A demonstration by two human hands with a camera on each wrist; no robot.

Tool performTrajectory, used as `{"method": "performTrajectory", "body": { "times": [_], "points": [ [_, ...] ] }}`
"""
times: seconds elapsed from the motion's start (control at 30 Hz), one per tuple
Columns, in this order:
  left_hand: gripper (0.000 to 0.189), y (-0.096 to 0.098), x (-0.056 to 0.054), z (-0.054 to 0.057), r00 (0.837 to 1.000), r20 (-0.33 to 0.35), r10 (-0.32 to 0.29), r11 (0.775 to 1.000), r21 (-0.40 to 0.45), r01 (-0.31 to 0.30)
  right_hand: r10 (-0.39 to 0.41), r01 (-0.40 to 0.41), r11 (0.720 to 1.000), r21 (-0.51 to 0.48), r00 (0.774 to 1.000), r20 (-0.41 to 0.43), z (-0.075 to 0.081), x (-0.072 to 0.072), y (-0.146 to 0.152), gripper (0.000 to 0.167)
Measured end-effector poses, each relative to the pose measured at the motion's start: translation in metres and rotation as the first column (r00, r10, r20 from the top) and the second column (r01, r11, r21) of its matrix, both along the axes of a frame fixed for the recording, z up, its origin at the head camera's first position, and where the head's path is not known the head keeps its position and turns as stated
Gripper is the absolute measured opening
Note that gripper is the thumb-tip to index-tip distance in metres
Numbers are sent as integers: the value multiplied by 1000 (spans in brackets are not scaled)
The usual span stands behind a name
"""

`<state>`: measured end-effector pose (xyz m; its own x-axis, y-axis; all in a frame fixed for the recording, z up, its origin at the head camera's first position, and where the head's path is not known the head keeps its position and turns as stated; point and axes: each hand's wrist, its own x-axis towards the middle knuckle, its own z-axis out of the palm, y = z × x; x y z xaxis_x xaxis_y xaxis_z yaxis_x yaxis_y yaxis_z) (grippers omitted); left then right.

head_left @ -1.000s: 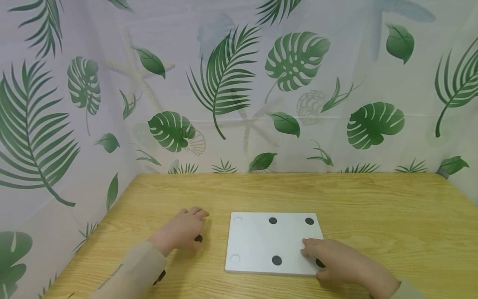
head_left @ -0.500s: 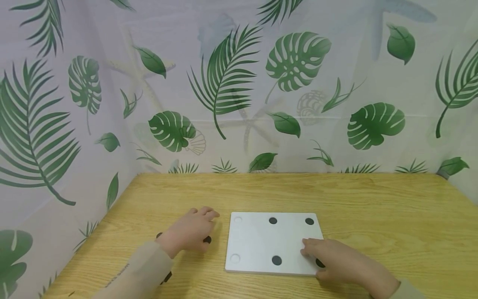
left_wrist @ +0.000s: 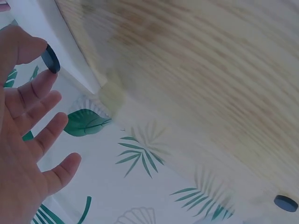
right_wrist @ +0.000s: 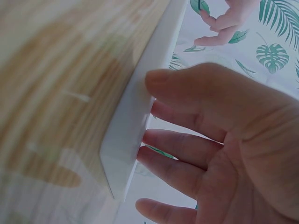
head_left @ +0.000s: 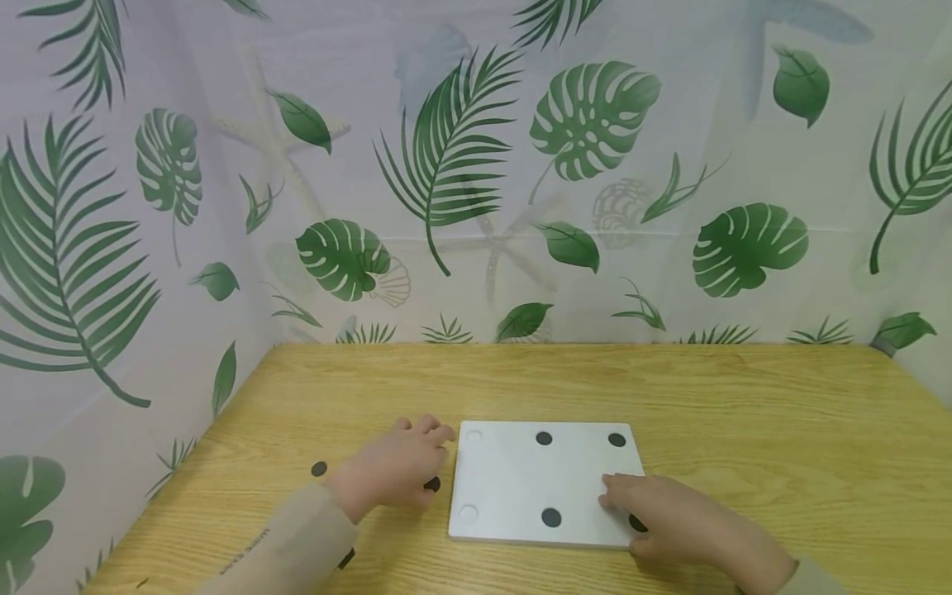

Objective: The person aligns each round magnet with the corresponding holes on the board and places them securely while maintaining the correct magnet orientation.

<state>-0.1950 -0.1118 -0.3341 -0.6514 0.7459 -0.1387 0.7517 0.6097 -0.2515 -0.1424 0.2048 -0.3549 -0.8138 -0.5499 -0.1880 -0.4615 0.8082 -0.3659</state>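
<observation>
A white rectangular board (head_left: 506, 479) lies on the wooden table with dark round discs (head_left: 545, 439) set in it. Two shallow round recesses (head_left: 468, 514) show along its left side. Just left of the board, my left hand (head_left: 394, 467) pinches a small black disc (left_wrist: 51, 59) between thumb and index finger, the other fingers spread. My right hand (head_left: 673, 516) holds the board at its near right corner. Its thumb presses the side edge while the fingertips rest on top, partly covering one disc (head_left: 637, 522).
Another black disc (head_left: 319, 468) lies on the table (head_left: 781, 430) behind the left wrist. A dark piece (head_left: 346, 559) shows beside the left sleeve (head_left: 290, 545), partly covered. A leaf-printed cloth (head_left: 461, 182) hangs along the table's back and left side.
My left hand has moved right, toward the board, carrying the black disc. The disc behind the wrist has come into view. My right hand and the board have stayed put.
</observation>
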Motion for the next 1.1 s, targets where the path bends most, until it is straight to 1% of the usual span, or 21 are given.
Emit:
{"method": "performTrajectory", "body": {
  "times": [0.27, 0.43, 0.77, 0.93, 1.03, 1.1],
  "points": [
    [13, 10, 3, -2, 1000, -28, -11, 999, -34, 10, 4, -4, 1000, 7, 1000, -1, 0, -1, 0, 42],
    [17, 15, 6, -3, 999, -31, -14, 999, -47, 13, 6, -6, 1000, 20, 1000, 2, 0, 0, -1, 42],
    [16, 18, 7, -2, 999, -27, -22, 1000, -23, 21, 24, -24, 1000, 5, 1000, 13, -1, -2, 0, 41],
    [15, 21, 9, 0, 998, -56, -42, 999, -21, 41, 11, -12, 1000, 4, 1000, 16, 0, -1, 0, 41],
    [13, 23, 9, 0, 997, -57, -44, 999, -19, 43, 4, -4, 1000, 2, 1000, 19, 0, -1, -1, 41],
    [13, 24, 8, 0, 998, -44, -41, 999, -22, 40, -1, 1, 1000, 2, 1000, 20, 0, -1, -1, 41]
  ]
}}
